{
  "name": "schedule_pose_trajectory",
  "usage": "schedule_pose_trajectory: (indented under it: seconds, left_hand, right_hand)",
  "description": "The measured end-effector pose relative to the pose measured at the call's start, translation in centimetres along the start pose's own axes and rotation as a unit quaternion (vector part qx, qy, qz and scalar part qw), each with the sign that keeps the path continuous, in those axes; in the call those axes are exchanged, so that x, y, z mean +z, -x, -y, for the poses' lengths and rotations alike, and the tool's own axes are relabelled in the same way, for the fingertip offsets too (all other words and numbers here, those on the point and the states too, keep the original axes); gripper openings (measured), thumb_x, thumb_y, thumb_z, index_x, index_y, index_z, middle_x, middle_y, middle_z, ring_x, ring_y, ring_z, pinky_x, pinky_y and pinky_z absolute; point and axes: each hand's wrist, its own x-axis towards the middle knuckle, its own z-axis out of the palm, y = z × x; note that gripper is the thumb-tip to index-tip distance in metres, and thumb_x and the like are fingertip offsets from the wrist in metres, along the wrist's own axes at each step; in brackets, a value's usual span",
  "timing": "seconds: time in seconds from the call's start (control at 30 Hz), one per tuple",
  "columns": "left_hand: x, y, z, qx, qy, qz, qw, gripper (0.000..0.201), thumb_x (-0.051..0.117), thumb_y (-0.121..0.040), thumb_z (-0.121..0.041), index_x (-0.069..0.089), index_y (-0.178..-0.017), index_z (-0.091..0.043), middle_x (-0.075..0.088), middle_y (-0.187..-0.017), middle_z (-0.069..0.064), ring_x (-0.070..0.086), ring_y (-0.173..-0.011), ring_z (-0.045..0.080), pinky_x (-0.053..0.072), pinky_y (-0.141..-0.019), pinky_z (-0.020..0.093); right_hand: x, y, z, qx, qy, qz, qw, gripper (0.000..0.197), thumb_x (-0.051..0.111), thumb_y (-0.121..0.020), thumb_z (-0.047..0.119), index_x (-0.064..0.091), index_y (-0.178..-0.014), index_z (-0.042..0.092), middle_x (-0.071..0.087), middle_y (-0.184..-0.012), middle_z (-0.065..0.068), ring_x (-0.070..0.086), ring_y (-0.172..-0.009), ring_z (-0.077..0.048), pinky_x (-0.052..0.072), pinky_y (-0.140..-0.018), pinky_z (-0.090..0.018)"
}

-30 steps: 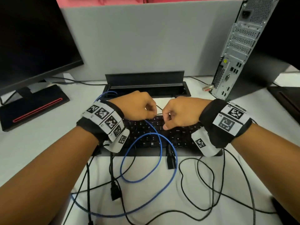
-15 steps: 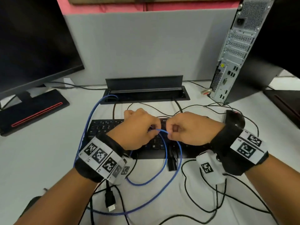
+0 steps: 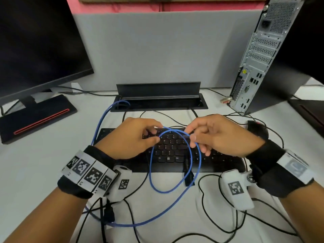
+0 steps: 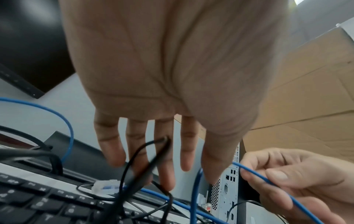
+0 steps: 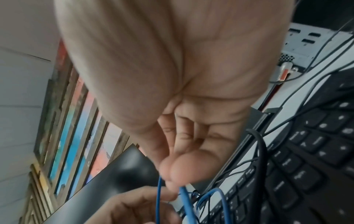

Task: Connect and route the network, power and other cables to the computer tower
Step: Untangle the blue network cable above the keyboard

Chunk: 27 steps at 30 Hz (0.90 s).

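Blue network cable [image 3: 175, 176] looped over bench [image 3: 31, 169] and keyboard [image 3: 175, 151], pinched by right hand [image 3: 219, 135]; left hand [image 3: 133, 137] loosely spread beside it. Beyond, open cable tray [image 3: 157, 100]; computer tower [image 3: 259, 57] upright far right, bare bench before it.
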Motion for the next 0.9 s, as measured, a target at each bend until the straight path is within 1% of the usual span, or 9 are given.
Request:
schedule_pose_trajectory:
  seconds: [0.1, 0.2, 0.27, 0.4, 0.53, 0.63, 0.77, 0.83, 0.9]
  left_hand:
    - [0.4, 0.0, 0.1, 0.002, -0.013, 0.008, 1.000, 0.028, 0.066, -0.089, -0.040, 0.065, -0.117, -0.040, 0.067, -0.095, -0.020, 0.060, -0.084, -0.002, 0.046, -0.076, 0.017]
    - [0.4, -0.2, -0.2, 0.003, -0.012, -0.029, 1.000, 0.012, 0.061, -0.091, -0.039, 0.071, -0.090, -0.032, 0.068, -0.088, -0.014, 0.062, -0.083, 0.003, 0.050, -0.080, 0.026]
    - [0.4, -0.3, -0.4, 0.003, -0.006, -0.056, 0.998, 0.026, 0.054, -0.097, -0.038, 0.069, -0.079, -0.027, 0.067, -0.077, -0.010, 0.061, -0.075, 0.005, 0.046, -0.073, 0.022]
    - [0.0, -0.1, -1.3, 0.016, 0.065, -0.062, 0.996, 0.036, 0.044, -0.102, -0.041, 0.066, -0.077, -0.026, 0.069, -0.069, -0.009, 0.060, -0.063, 0.004, 0.042, -0.061, 0.013]
    - [0.0, -0.1, -1.8, 0.026, 0.077, -0.088, 0.993, 0.037, 0.042, -0.103, -0.040, 0.062, -0.075, -0.026, 0.067, -0.066, -0.007, 0.056, -0.056, 0.008, 0.042, -0.058, 0.017]
    - [0.2, 0.1, -2.9, 0.058, 0.073, -0.108, 0.990, 0.038, 0.044, -0.103, -0.038, 0.059, -0.072, -0.023, 0.058, -0.058, -0.003, 0.055, -0.057, 0.014, 0.044, -0.059, 0.025]
    - [0.1, 0.7, -5.9, 0.153, 0.071, -0.112, 0.979, 0.032, 0.049, -0.102, -0.033, 0.048, -0.070, -0.030, 0.040, -0.056, -0.007, 0.042, -0.054, 0.013, 0.033, -0.055, 0.017]
    - [0.2, 1.0, -7.1, 0.199, 0.073, -0.098, 0.972, 0.021, 0.053, -0.102, -0.029, 0.055, -0.081, -0.031, 0.040, -0.057, -0.010, 0.042, -0.053, 0.011, 0.031, -0.055, 0.014]
    - [0.2, 1.3, -8.0, 0.239, 0.066, -0.094, 0.964, 0.011, 0.057, -0.100, -0.028, 0.055, -0.096, -0.039, 0.042, -0.058, -0.015, 0.043, -0.052, 0.009, 0.033, -0.055, 0.014]
  right_hand:
    - [0.2, -0.2, 0.3, -0.015, -0.006, -0.030, 0.999, 0.023, 0.056, -0.095, -0.007, 0.071, -0.103, 0.008, 0.072, -0.082, -0.010, 0.055, -0.059, -0.015, 0.052, -0.055, -0.028]
    - [-0.2, -0.3, 0.7, -0.038, -0.031, -0.082, 0.995, 0.016, 0.059, -0.094, -0.006, 0.069, -0.101, 0.005, 0.070, -0.085, -0.014, 0.055, -0.062, -0.018, 0.052, -0.054, -0.030]
    - [-0.3, -0.2, 0.5, -0.041, -0.022, -0.103, 0.994, 0.011, 0.063, -0.094, 0.001, 0.070, -0.101, 0.007, 0.069, -0.085, -0.014, 0.055, -0.064, -0.018, 0.050, -0.055, -0.032]
    - [0.0, -0.2, -0.1, -0.009, -0.010, -0.058, 0.998, 0.017, 0.059, -0.100, 0.012, 0.074, -0.108, 0.015, 0.070, -0.101, -0.016, 0.056, -0.071, -0.018, 0.049, -0.061, -0.031]
    - [0.7, -0.7, -0.7, 0.062, -0.060, -0.020, 0.996, 0.025, 0.055, -0.102, 0.012, 0.074, -0.114, 0.023, 0.071, -0.116, -0.011, 0.059, -0.081, -0.020, 0.050, -0.073, -0.032]
    - [1.2, -1.3, -1.3, 0.089, -0.022, -0.021, 0.996, 0.023, 0.058, -0.097, 0.040, 0.074, -0.113, 0.033, 0.074, -0.112, -0.001, 0.065, -0.097, -0.021, 0.046, -0.090, -0.030]
    - [1.2, -1.6, -1.9, 0.108, -0.070, -0.025, 0.991, 0.085, 0.041, -0.060, 0.099, 0.077, -0.104, 0.036, 0.075, -0.109, -0.001, 0.068, -0.100, -0.020, 0.046, -0.095, -0.034]
    - [1.2, -1.6, -2.1, 0.106, -0.106, -0.018, 0.989, 0.098, 0.031, -0.062, 0.101, 0.077, -0.106, 0.026, 0.074, -0.105, -0.005, 0.062, -0.094, -0.021, 0.041, -0.089, -0.035]
    - [1.2, -1.7, -2.5, 0.103, -0.116, 0.015, 0.988, 0.099, 0.023, -0.078, 0.092, 0.074, -0.114, 0.015, 0.072, -0.114, -0.011, 0.060, -0.104, -0.032, 0.040, -0.097, -0.042]
